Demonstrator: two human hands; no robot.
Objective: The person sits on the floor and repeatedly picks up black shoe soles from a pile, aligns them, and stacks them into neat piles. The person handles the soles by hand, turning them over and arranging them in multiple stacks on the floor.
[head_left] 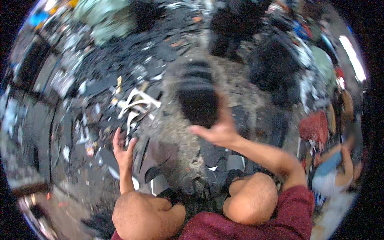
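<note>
My right hand (220,130) is closed round the near right side of a black oblong object (197,96), held in front of me at mid-view. The object has greyish bands across its far end. Motion smears it, so its kind is unclear; the outline is roughly that of a shoe or a sole. Most of the fingers are hidden at its side, while the thumb shows along its near end. To the left, my left hand (125,148) is raised with fingers apart and nothing in it. Just beyond that hand lies a tangle of white cut strips (138,106).
Dark flat scraps (116,60) cover the ground ahead and left. A pale green sack (106,20) stands at the far left, with black bundles (274,60) at the far right. A red bag (314,126) and another person (334,172) are at the right.
</note>
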